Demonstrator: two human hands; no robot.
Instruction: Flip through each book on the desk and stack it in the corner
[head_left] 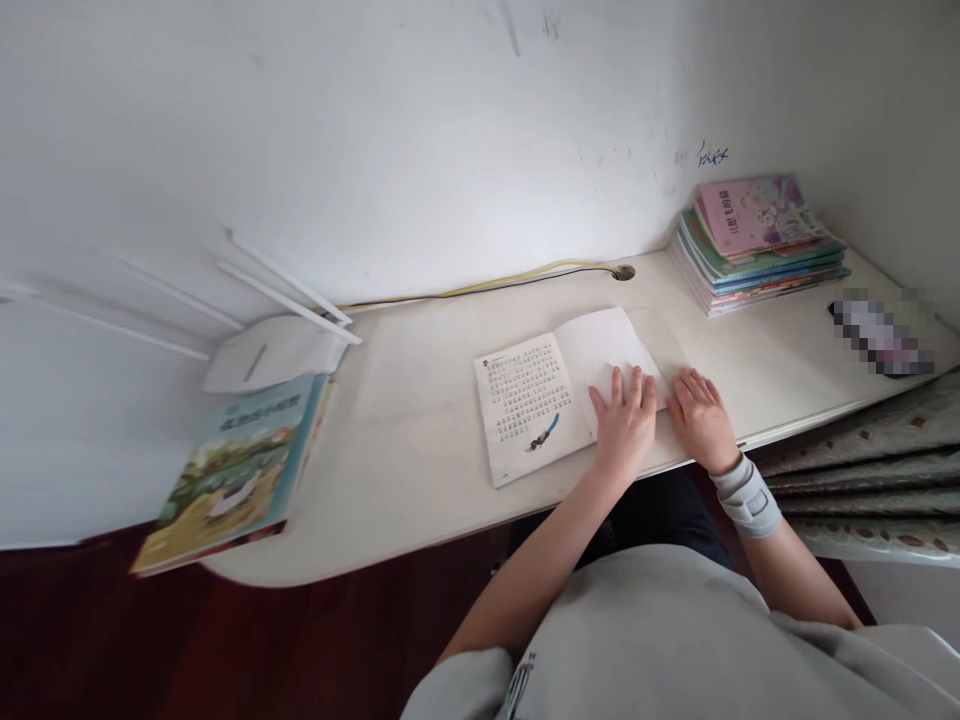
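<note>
An open book (525, 400) lies on the white desk (405, 440). Its left page carries printed text and a small picture of a bird-like figure with a blue tail; the right page looks blank. My left hand (626, 420) rests flat on the lower part of that blank page, fingers spread. Just to the right of the book, my right hand (701, 415) lies on the desk near the page's edge, fingers stretched out and close together. A grey band wraps my right wrist. Neither hand holds anything.
Stacked books (757, 250) stand at the back right, near a pixelated phone-like object (881, 335). At the left are a white router (274, 355) with antennas and more books (232, 470) overhanging the edge. A cable (480, 290) runs along the wall to a desk hole. Patterned curtain (877, 470) hangs at right.
</note>
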